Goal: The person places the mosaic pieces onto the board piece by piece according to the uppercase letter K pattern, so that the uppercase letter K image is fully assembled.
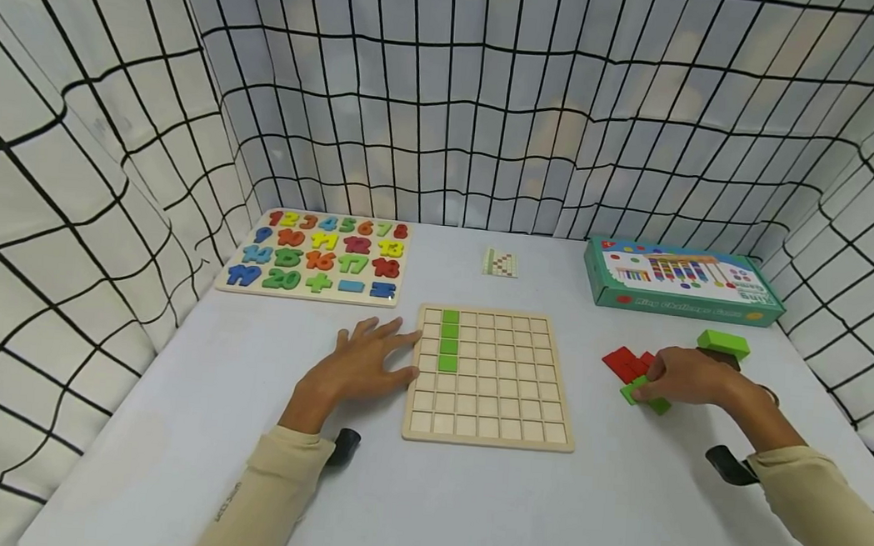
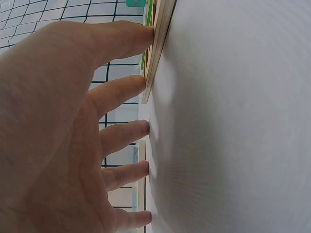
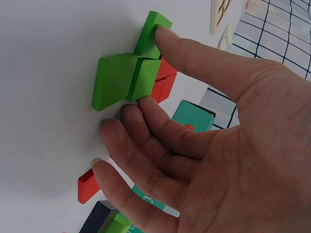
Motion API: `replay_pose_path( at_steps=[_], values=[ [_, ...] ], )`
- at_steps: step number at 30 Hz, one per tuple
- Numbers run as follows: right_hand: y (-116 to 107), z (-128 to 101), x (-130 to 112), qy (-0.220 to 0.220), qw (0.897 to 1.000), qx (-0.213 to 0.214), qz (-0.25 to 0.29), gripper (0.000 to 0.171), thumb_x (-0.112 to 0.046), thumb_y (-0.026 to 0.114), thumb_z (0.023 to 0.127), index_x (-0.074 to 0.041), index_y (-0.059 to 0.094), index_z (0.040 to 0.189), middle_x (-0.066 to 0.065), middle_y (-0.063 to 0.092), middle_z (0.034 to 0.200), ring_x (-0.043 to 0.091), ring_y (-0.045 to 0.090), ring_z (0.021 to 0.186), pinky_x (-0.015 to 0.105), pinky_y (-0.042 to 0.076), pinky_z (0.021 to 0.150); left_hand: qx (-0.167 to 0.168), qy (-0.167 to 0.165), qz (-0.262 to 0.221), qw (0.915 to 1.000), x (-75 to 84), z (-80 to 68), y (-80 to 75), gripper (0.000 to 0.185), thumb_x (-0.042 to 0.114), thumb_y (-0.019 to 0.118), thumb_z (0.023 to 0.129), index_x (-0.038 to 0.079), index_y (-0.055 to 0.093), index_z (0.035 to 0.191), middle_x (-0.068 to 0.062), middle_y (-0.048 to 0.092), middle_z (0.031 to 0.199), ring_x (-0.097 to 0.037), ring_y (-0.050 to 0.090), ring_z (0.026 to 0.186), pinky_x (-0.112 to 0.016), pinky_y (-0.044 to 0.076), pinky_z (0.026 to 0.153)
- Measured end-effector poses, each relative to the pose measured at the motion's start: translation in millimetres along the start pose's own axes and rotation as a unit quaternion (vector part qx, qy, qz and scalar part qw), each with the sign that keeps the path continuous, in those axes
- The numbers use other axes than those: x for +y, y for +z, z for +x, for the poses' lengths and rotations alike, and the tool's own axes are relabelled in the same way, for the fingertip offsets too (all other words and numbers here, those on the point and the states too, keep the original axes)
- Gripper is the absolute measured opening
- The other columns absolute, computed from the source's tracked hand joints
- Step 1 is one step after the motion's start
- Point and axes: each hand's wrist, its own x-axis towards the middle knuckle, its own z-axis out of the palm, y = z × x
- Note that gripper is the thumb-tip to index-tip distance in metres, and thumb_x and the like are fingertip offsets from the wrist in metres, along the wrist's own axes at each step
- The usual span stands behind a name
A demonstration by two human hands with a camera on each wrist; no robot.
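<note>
While four green tiles (image 1: 449,346) fill the top of the second column on the wooden board (image 1: 487,441), its other cells are bare, and loose red tiles (image 1: 622,362) and loose green tiles (image 3: 114,81) lie to its right; the left hand (image 1: 361,362), fingers spread, touches the board's left edge, while the right hand (image 1: 689,376) bends over the loose pieces, thumb on a green one, its grip unclear

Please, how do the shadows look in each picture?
Head view: soft shadows on the flat white table near the left hand and right hand; left wrist view: a broad grey shadow beyond the fingertips; right wrist view: faint soft shading near the flat green blocks.
</note>
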Motion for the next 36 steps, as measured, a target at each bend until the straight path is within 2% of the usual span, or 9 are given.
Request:
replay_pose_path(
  at_steps=[6, 12, 20, 25, 30, 36],
  values=[
    [3, 3, -2, -0.001, 1.000, 0.001, 0.004, 0.054, -0.041, 0.082, 0.090, 0.005, 0.065, 0.112, 0.007, 0.064, 0.096, 0.026, 0.058, 0.095, 0.035, 0.053, 0.072, -0.006, -0.003, -0.001, 1.0000, -1.2, -1.8, -0.9, 0.068, 0.048, 0.066, 0.101, 0.030, 0.045, 0.163, -0.010, 0.029, 0.175, -0.044, 0.014, 0.162, -0.076, 0.008, 0.124],
    [14, 1, 0, -0.005, 0.999, 0.010, 0.035, 0.056, -0.039, 0.083, 0.090, 0.004, 0.057, 0.114, 0.009, 0.064, 0.099, 0.026, 0.058, 0.095, 0.037, 0.055, 0.072, -0.009, -0.005, 0.010, 0.9999, -2.5, -1.8, -0.8, 0.067, 0.047, 0.066, 0.101, 0.029, 0.047, 0.162, -0.010, 0.029, 0.175, -0.044, 0.015, 0.162, -0.077, 0.008, 0.124],
    [15, -12, 3, -0.007, 0.998, 0.056, 0.020, 0.053, -0.034, 0.083, 0.090, 0.004, 0.056, 0.116, 0.013, 0.067, 0.103, 0.027, 0.062, 0.093, 0.038, 0.054, 0.069, -0.008, 0.010, 0.006, 0.9999, 7.9, 5.3, -1.3, 0.066, 0.047, 0.065, 0.102, 0.029, 0.046, 0.163, -0.008, 0.029, 0.175, -0.042, 0.014, 0.163, -0.076, 0.008, 0.125],
    [20, -10, 0, -0.028, 0.994, 0.102, -0.010, 0.037, -0.022, 0.079, 0.091, 0.003, 0.062, 0.113, 0.015, 0.070, 0.102, 0.029, 0.065, 0.091, 0.042, 0.056, 0.069, -0.010, 0.005, 0.011, 0.9999, 7.4, 4.0, -1.8, 0.067, 0.047, 0.065, 0.102, 0.029, 0.045, 0.163, -0.009, 0.029, 0.175, -0.043, 0.015, 0.163, -0.076, 0.009, 0.125],
    [20, -6, -1, -0.038, 0.991, 0.131, -0.011, 0.025, -0.018, 0.075, 0.094, 0.000, 0.066, 0.110, 0.014, 0.072, 0.100, 0.029, 0.066, 0.090, 0.044, 0.054, 0.066, -0.011, 0.001, 0.005, 0.9999, 5.0, 3.7, 0.7, 0.067, 0.048, 0.065, 0.102, 0.029, 0.045, 0.163, -0.009, 0.028, 0.175, -0.043, 0.014, 0.163, -0.076, 0.008, 0.125],
    [15, 3, -27, -0.086, 0.981, 0.171, 0.013, 0.024, -0.014, 0.071, 0.099, 0.002, 0.071, 0.117, 0.013, 0.075, 0.104, 0.023, 0.068, 0.088, 0.036, 0.055, 0.068, -0.006, -0.007, 0.005, 0.9999, 1.3, 0.8, 0.0, 0.068, 0.049, 0.065, 0.101, 0.030, 0.045, 0.163, -0.009, 0.029, 0.175, -0.043, 0.013, 0.163, -0.076, 0.007, 0.125]
  ],
)
